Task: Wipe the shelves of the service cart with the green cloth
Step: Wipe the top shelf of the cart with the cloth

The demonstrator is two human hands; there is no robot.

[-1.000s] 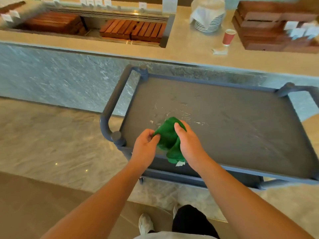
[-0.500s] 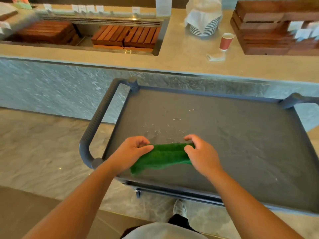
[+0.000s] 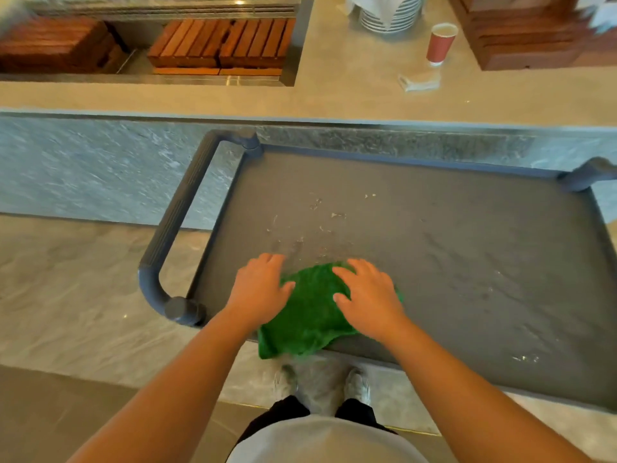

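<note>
Both hands — left hand (image 3: 258, 289), right hand (image 3: 369, 295) — flat on green cloth (image 3: 310, 315)

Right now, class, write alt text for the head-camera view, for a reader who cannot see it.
A person's left hand and right hand press a green cloth flat near the front edge of a grey cart's top shelf. Pale specks dot the shelf beyond it; a red paper cup stands on the counter behind.

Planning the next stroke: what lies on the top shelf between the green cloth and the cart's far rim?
Head view: scattered pale specks beyond the green cloth, then bare shelf to the far rim.
</note>
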